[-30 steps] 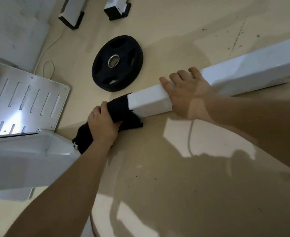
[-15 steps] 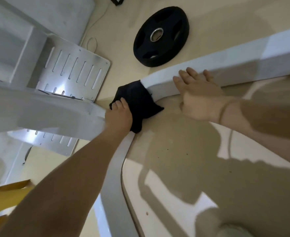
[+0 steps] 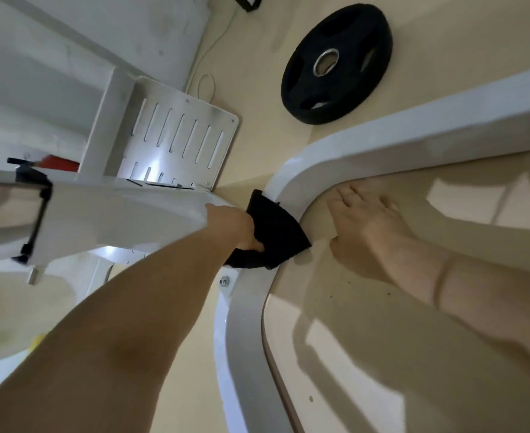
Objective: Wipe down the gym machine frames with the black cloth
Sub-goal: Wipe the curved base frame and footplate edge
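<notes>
Left hand (image 3: 241,228) gripping black cloth (image 3: 274,232) on white frame (image 3: 291,185), no legible writing

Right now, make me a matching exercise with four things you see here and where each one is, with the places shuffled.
Things:
1. black cloth
2. weight plate
3. right hand
4. slotted metal plate

Places:
A. flat on the floor inside the frame's bend
B. gripped in the left hand against the white frame
C. lying beyond the frame, top of view
D. left of the cloth

Pairs: 1-B, 2-C, 3-A, 4-D

Black weight plate (image 3: 337,64) on beige floor (image 3: 257,98), white cable (image 3: 205,79), slotted metal plate (image 3: 179,142)
</notes>
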`<state>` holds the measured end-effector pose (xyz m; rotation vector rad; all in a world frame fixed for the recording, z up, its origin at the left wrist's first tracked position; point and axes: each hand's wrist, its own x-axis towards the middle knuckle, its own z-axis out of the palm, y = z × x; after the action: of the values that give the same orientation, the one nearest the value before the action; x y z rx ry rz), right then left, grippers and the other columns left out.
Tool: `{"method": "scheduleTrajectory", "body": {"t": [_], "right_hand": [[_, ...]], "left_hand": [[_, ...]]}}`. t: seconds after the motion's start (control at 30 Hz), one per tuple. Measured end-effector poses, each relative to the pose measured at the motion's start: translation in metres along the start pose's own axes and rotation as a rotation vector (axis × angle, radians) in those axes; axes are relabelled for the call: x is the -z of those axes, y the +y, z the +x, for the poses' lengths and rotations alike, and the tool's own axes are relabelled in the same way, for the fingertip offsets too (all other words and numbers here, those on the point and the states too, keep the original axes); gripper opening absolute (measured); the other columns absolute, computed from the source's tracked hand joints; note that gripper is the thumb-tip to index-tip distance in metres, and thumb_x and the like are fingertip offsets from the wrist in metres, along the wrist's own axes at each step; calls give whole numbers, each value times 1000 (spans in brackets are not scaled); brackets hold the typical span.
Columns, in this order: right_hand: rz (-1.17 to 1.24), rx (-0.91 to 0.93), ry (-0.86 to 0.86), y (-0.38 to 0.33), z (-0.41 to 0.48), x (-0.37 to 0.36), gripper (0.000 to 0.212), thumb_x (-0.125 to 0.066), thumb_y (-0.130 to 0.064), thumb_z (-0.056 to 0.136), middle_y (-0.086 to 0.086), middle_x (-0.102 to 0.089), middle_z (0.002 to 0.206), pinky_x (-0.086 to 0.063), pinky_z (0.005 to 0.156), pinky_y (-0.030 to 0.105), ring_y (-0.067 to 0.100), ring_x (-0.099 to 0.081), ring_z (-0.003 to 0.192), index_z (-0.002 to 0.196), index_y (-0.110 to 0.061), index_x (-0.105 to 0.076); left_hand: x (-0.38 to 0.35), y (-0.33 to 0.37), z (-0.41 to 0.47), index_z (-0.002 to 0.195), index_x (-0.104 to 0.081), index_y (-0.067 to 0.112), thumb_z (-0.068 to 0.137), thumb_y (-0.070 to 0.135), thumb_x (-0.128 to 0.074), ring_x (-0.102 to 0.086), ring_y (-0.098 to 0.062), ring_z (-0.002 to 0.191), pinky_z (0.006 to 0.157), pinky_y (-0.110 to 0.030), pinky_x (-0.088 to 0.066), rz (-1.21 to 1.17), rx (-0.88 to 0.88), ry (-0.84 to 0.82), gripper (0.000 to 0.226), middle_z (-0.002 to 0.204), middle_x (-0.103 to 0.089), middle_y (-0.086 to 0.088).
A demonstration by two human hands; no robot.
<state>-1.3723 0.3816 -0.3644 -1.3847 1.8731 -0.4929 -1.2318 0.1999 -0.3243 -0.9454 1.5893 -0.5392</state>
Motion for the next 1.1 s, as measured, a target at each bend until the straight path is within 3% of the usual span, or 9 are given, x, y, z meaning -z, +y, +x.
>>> {"method": "scheduleTrajectory", "body": {"t": [0.17,0.23,0.33,0.4,0.6,0.67,0.8,0.9,1.1], "right_hand": [[66,-16,-24,-9,-5,-6,56,-40,-21,88,3,-28,149,-23,109,45,22,-17,142,143,-16,-29],[122,-20,-45,-16,-9,-12,44,-40,-18,87,3,-40,136,-31,99,42,23,-31,132,131,-17,-39],[215,21,-39,-29,-14,-25,42,-43,-16,87,0,-45,129,-33,88,36,23,-40,124,129,-20,-41],[307,38,-58,-38,-16,-35,49,-45,-16,90,2,-44,135,-37,95,38,25,-41,125,138,-19,-36],[783,30,-207,-54,-28,-62,42,-47,-2,96,25,-45,136,-39,75,8,28,-47,115,135,10,-38],[798,-6,-261,-51,-33,-77,53,-47,-7,97,18,-40,144,-34,71,0,23,-46,121,145,1,-28],[816,-117,-335,-37,-34,-99,65,-48,-12,96,6,-44,139,-41,81,17,16,-50,109,152,-22,-18],[807,-175,-336,-26,-33,-107,64,-49,-15,97,6,-37,148,-32,92,15,19,-41,130,152,-23,-18],[997,-349,-332,-15,-23,-109,64,-53,-13,93,6,-44,139,-46,81,21,17,-51,115,150,-27,-27]], "left_hand": [[-2,-8,-3,83,-58,18,74,82,-42,-57,-21,73,66,-33,-40,58,-85,115,67,78,-58,1],[-11,-5,-18,71,-53,17,87,71,-37,-55,-19,70,76,-34,-40,196,-149,253,58,69,-52,2],[-28,-6,-36,114,-60,11,93,52,-47,-54,-26,111,109,-39,-27,437,-216,384,47,111,-60,-6],[-45,-11,-45,146,-29,4,100,40,-38,-26,-34,140,117,-44,-13,454,-208,453,60,151,-32,-16],[-97,1,-71,151,1,2,104,33,-22,7,-38,146,117,-49,6,455,-258,504,61,159,6,-21],[-106,9,-68,150,-1,0,104,27,-25,5,-41,145,118,-48,4,373,-260,512,59,158,5,-25],[-114,18,-62,145,-28,-3,101,10,-33,-15,-46,140,114,-49,-19,352,-375,552,46,152,-18,-26],[-119,28,-59,128,-48,5,96,4,-35,-50,-33,111,81,-36,-37,258,-387,502,34,126,-50,-14],[-131,58,-32,149,-13,8,94,17,-49,-63,-27,84,56,-34,-40,-173,-222,394,66,113,-57,-11]]}}
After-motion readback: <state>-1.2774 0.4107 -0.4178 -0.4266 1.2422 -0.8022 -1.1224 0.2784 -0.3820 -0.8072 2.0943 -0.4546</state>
